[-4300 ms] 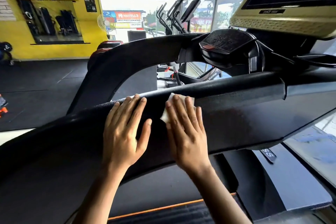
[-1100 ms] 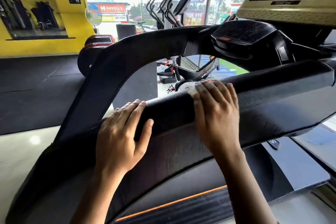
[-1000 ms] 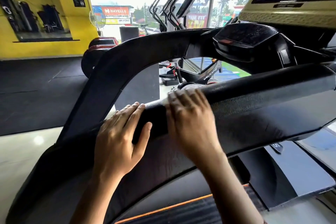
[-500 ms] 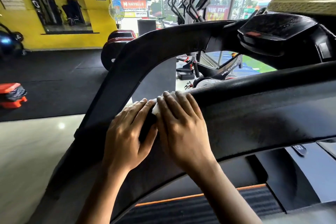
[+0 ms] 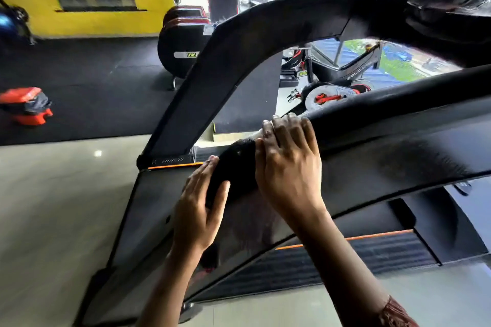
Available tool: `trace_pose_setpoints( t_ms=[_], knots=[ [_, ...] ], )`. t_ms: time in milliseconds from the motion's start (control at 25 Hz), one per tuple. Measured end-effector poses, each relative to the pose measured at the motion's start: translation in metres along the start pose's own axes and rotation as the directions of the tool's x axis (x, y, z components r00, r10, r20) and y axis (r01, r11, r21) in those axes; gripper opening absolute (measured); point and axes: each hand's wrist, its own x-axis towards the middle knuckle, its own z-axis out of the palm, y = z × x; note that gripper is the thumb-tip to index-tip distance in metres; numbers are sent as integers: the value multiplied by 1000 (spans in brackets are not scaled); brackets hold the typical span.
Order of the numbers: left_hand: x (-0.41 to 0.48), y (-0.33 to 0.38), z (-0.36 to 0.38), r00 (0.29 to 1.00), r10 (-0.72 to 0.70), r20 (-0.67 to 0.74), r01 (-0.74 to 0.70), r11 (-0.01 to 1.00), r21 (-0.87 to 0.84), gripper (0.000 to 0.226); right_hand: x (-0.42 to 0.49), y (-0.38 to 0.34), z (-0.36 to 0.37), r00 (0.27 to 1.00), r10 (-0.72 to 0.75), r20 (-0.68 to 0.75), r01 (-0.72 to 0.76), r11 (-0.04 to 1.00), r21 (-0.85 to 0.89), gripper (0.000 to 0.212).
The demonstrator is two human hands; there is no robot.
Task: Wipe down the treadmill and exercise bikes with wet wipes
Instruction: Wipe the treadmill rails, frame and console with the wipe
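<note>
Left hand flat against lower end of black padded treadmill handrail, fingers straight, gripping nothing: looks like bracing. Right hand draped over rail, unclenched, pressing white wet wipe beneath fingers, only sliver showing. Beyond, black-and-red exercise bike, untouched.

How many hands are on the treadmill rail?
2. The left hand rests flat on the lower end of the rail. The right hand lies just above it, pressing what seems a white wipe, mostly hidden under its fingers.
</note>
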Motion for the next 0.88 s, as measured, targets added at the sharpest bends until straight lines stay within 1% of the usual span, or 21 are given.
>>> trace_pose_setpoints(
  t_ms=[80, 160, 200, 280, 320, 400, 440, 480, 520, 560, 640, 680, 720, 760, 800, 880],
  knots=[
    [-17, -21, -5, 1000, -9, 26, 11, 999, -46, 60, -6, -23, 7, 1000, -6, 7, 6, 1000, -10, 35],
    [-31, -36, -9, 998, 12, 55, -8, 998, -65, 60, -11, -40, 14, 1000, -24, 13, 24, 999, -26, 34],
    [-36, -42, -10, 998, 15, 65, -11, 997, -71, 61, -15, -48, 18, 999, -45, 17, 46, 998, -43, 34],
    [-48, -59, -15, 996, -1, 84, 7, 997, -72, 62, -32, -71, 32, 990, -120, 70, 126, 988, -92, 35],
    [-55, -68, -17, 996, -15, 93, 21, 997, -73, 63, -46, -84, 40, 977, -172, 128, 186, 977, -102, 36],
    [-72, -86, -21, 992, -61, 112, 71, 993, -91, 64, -75, -106, 51, 918, -302, 255, 326, 944, -55, 39],
    [-80, -93, -24, 988, -93, 127, 106, 990, -97, 65, -84, -107, 53, 885, -369, 284, 390, 921, -16, 39],
    [-87, -98, -27, 982, -125, 142, 139, 986, -91, 66, -87, -101, 51, 862, -422, 280, 438, 899, 5, 39],
    [-92, -102, -29, 978, -143, 149, 156, 985, -76, 67, -84, -91, 46, 867, -431, 250, 445, 895, -1, 37],
    [-96, -105, -30, 979, -141, 150, 151, 987, -59, 66, -78, -80, 40, 896, -392, 206, 406, 913, -27, 36],
    [-99, -109, -32, 982, -124, 146, 132, 990, -44, 64, -63, -65, 31, 966, -247, 73, 252, 966, -63, 33],
    [-99, -109, -32, 982, -123, 146, 131, 990, -43, 64, -62, -66, 32, 983, -182, 23, 183, 981, -60, 33],
    [-99, -110, -31, 981, -129, 144, 136, 990, -44, 63, -67, -75, 37, 987, -160, 20, 161, 986, -47, 32],
    [-100, -110, -31, 981, -133, 138, 141, 989, -48, 63, -77, -90, 47, 979, -196, 60, 198, 980, -27, 33],
    [-101, -111, -30, 983, -127, 133, 136, 989, -59, 64, -93, -106, 60, 953, -274, 127, 276, 961, -2, 34],
    [-104, -114, -30, 986, -77, 150, 91, 992, -86, 64, -123, -121, 75, 865, -451, 219, 452, 891, 51, 40]
  ],
)
